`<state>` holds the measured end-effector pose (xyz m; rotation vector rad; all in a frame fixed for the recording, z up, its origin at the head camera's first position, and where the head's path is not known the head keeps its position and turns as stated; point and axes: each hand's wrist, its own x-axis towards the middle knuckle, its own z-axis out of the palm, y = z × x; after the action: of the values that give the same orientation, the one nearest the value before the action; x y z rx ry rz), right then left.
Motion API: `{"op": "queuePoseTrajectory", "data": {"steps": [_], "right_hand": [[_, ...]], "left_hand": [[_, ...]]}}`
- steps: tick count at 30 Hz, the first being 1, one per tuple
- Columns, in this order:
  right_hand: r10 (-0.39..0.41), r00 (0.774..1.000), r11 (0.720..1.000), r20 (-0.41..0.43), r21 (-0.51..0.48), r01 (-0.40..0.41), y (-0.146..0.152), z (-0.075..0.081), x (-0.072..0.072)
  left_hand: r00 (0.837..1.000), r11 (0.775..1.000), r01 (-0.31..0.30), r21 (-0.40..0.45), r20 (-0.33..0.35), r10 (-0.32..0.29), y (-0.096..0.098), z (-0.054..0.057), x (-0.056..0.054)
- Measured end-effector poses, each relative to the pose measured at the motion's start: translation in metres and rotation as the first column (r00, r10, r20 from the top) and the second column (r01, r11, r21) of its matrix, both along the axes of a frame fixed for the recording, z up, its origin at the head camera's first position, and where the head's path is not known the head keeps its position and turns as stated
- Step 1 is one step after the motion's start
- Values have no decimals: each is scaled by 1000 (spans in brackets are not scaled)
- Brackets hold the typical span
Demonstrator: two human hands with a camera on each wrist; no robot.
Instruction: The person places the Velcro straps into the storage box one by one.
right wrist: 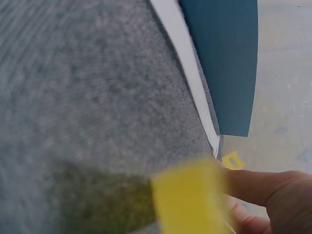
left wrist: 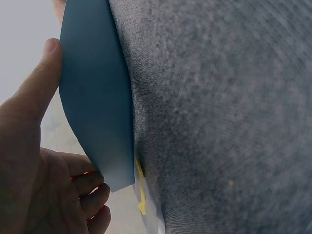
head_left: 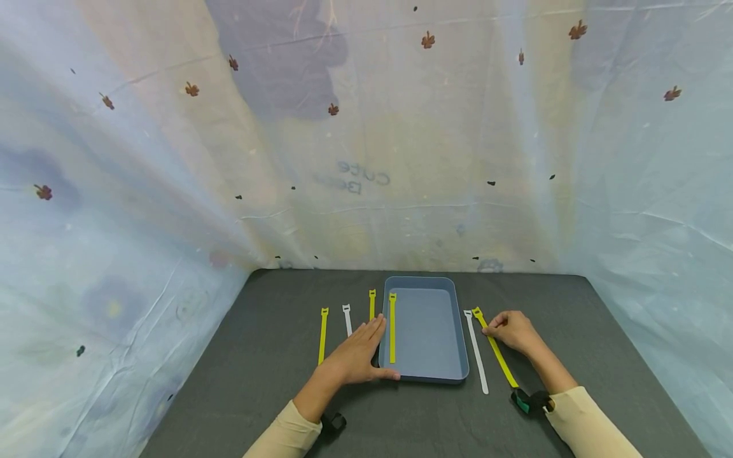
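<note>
A blue-grey rectangular tray point(head_left: 431, 337) lies on the dark table, with one yellow cable strap point(head_left: 392, 334) inside along its left side. My left hand point(head_left: 352, 357) rests against the tray's left wall, fingers extended and thumb at the near left corner. To the right of the tray, my right hand point(head_left: 515, 332) pinches another yellow cable strap point(head_left: 505, 366) between thumb and fingers, near its slotted head. That strap looks blurred and close in the right wrist view. Between it and the tray lies a white cable strap point(head_left: 476, 353).
Left of the tray lie a yellow strap point(head_left: 323, 334), a white strap point(head_left: 347, 320) and another yellow strap point(head_left: 372, 305), the lower parts hidden by the left hand and forearm. A patterned curtain point(head_left: 366, 222) stands behind the table point(head_left: 275, 356) and along its sides.
</note>
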<state>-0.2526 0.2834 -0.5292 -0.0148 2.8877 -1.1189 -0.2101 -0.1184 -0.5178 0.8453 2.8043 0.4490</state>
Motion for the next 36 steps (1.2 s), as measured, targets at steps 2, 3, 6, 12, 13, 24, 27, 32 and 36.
{"op": "queuePoseTrajectory", "data": {"steps": [2, 3, 6, 12, 13, 24, 27, 32, 36], "right_hand": [[0, 1000, 1000, 3, -9, 0, 1, 1, 0], [0, 1000, 1000, 3, -15, 0, 1, 1, 1], [3, 1000, 1000, 4, -29, -2, 1, 2, 2], [4, 1000, 999, 6, -43, -4, 3, 2, 2], [2, 1000, 999, 4, -44, -2, 4, 2, 2], [4, 1000, 990, -1, -139, -4, 8, 4, 2], [-3, 1000, 986, 2, -164, 4, 6, 6, 2], [-10, 1000, 982, -13, -191, 7, 3, 10, 3], [-26, 999, 981, -32, -194, 19, 2, 12, 3]], "left_hand": [[1000, 1000, 2, -2, -5, -2, 0, 0, 0], [1000, 1000, 2, -2, -7, -2, 0, -1, 0], [1000, 1000, 2, -2, -10, -2, 0, -1, 0], [1000, 1000, 0, 1, -8, 0, -1, -2, 0], [1000, 1000, 0, 2, -6, 0, -1, -2, 0], [1000, 1000, -2, 7, -1, 2, -1, -3, -2], [1000, 1000, -3, 4, -7, 3, -1, -3, -2], [1000, 1000, -1, 4, -10, 2, -1, -3, -1], [1000, 1000, 2, 5, -8, -2, -2, -3, -1]]}}
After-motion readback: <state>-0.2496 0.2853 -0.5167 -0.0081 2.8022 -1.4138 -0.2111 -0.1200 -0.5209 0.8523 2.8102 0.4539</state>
